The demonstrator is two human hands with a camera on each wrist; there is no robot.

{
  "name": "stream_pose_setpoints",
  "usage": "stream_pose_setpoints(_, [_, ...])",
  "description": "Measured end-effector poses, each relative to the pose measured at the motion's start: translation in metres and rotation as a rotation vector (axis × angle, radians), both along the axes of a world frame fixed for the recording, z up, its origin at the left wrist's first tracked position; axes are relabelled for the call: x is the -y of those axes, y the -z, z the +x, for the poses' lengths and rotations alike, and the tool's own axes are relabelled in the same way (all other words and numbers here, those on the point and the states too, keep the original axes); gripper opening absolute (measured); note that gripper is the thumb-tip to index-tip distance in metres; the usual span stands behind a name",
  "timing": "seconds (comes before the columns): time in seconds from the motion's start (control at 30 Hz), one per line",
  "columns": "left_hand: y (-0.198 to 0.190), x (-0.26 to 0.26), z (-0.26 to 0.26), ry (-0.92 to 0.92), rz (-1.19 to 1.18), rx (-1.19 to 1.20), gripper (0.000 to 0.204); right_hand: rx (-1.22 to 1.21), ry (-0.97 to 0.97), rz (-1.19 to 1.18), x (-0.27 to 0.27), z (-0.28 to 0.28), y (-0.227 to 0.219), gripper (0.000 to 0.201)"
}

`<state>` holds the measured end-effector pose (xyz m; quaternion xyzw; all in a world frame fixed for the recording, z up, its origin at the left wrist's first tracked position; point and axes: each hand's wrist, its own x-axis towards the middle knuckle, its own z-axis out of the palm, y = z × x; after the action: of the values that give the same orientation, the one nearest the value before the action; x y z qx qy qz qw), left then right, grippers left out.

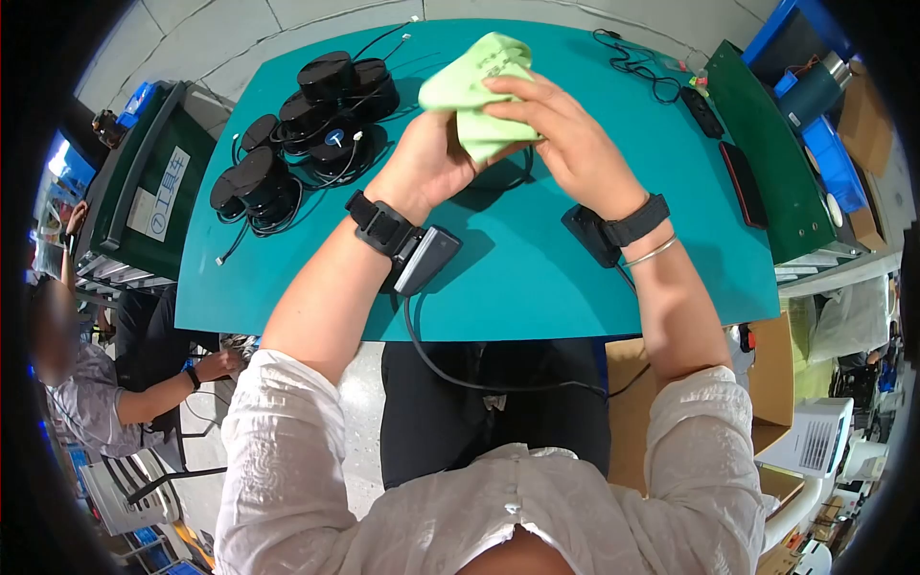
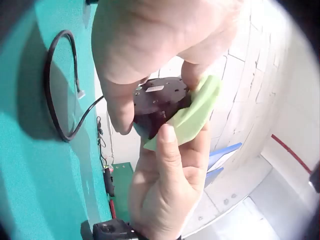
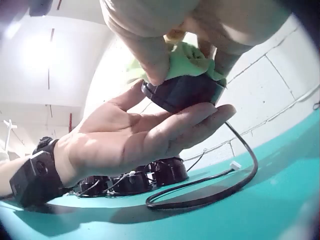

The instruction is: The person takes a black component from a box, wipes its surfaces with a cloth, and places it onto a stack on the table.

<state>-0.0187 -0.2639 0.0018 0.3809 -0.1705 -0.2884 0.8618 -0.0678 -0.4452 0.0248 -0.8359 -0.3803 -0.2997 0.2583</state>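
Note:
Over the far part of the table, my left hand (image 1: 426, 161) holds a black round device (image 2: 161, 102) from below. The left wrist view shows its dark flat face with small holes and a pale label. My right hand (image 1: 586, 153) grips a light green cloth (image 1: 471, 91) and presses it against the device, thumb on the cloth's edge. In the head view the cloth hides most of the device. From the device a black cable (image 3: 254, 162) with a white connector (image 3: 235, 165) loops down toward the table.
Several similar black round devices (image 1: 264, 182) with coiled cables stand on the green table (image 1: 460, 287) at the left. A black power strip (image 1: 702, 112) and a dark red-edged object (image 1: 743, 184) lie at the right. Green cabinets flank the table; another person (image 1: 125, 402) sits at the left.

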Motion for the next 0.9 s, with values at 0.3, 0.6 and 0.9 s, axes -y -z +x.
stream_pose_setpoints(0.3, [-0.003,-0.005,0.006,0.061,-0.326,-0.301,0.046,0.026,0.1,0.139,0.015,-0.005,-0.005,0.049])
stream_pose_setpoints(0.6, [0.002,-0.004,0.007,0.397,-0.436,-0.166,0.053,-0.336,-0.124,0.582,0.012,0.006,0.004,0.044])
stream_pose_setpoints(0.9, [0.002,0.011,-0.004,0.026,-0.188,-0.127,0.051,-0.513,0.196,0.493,0.003,0.007,0.024,0.052])
